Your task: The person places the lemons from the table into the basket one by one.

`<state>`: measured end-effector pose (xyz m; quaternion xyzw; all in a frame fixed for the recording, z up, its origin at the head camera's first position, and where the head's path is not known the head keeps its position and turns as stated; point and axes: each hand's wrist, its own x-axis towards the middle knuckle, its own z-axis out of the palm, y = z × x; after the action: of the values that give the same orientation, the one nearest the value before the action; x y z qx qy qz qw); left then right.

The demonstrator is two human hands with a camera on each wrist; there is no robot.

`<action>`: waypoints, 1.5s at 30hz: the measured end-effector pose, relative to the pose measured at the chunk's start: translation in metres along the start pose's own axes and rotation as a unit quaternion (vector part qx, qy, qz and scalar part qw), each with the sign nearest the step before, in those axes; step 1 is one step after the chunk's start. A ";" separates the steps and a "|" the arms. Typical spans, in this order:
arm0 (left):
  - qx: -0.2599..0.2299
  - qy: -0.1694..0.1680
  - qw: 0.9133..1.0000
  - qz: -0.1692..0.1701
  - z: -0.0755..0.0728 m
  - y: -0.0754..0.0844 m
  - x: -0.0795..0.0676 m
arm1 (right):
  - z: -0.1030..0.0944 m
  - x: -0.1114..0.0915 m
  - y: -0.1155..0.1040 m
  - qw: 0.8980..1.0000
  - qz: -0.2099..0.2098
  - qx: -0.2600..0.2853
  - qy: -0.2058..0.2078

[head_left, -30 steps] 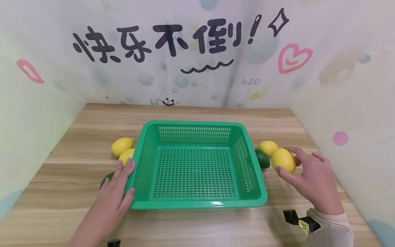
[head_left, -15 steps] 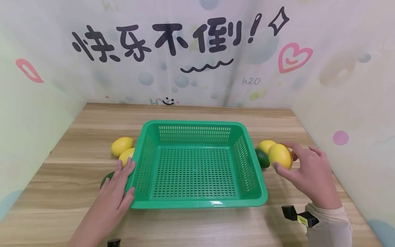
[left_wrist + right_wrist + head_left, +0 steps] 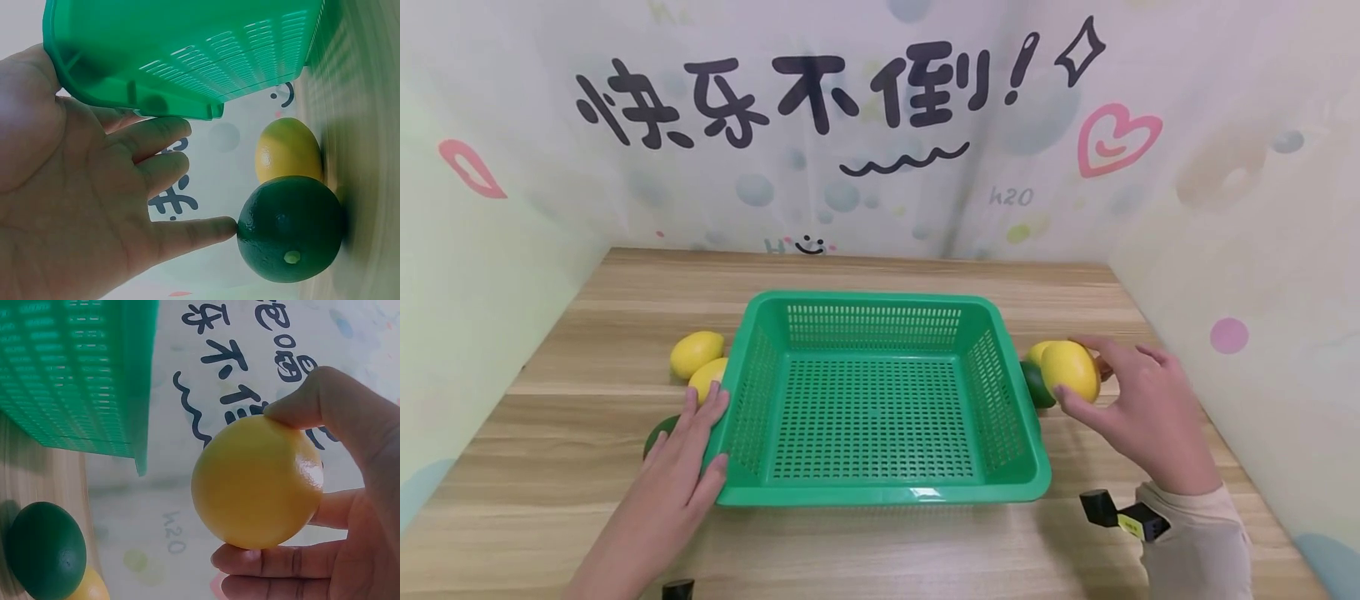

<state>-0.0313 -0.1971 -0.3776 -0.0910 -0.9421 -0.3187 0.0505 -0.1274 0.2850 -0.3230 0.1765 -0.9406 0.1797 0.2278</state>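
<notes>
My right hand (image 3: 1150, 408) grips a yellow lemon (image 3: 1070, 371) between thumb and fingers, to the right of a green plastic basket (image 3: 880, 497). In the right wrist view the lemon (image 3: 256, 484) hangs in the air, level with the basket's outer side. My left hand (image 3: 673, 483) rests on the basket's left rim with straight fingers. From the left wrist, its palm faces the camera, and the little fingertip meets a dark green fruit (image 3: 290, 228) with a pale stem nub. The basket holds nothing.
Left of the basket lie a lemon (image 3: 697, 355), a second lemon (image 3: 706, 381) and the dark green fruit (image 3: 660, 435). On its right, another dark green fruit (image 3: 1036, 385) and a partly hidden lemon (image 3: 1037, 352) sit on the wooden table (image 3: 865, 554). Printed fabric walls surround the table.
My right hand has carried the lemon a little left and upward, closer to the basket, and it now overlaps the lemon behind. The left hand and basket have stayed in place.
</notes>
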 end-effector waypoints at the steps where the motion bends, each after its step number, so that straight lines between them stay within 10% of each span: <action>1: 0.000 0.001 1.000 0.001 0.000 0.000 0.000 | 0.000 0.001 0.000 1.000 0.001 0.003 0.000; 45: 0.013 -0.011 1.000 -0.004 0.000 -0.001 0.001 | 0.010 0.026 -0.014 0.999 -0.046 0.009 -0.004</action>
<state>-0.0325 -0.1980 -0.3781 -0.0903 -0.9470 -0.3055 0.0407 -0.1470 0.2619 -0.3142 0.2225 -0.9307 0.1764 0.2304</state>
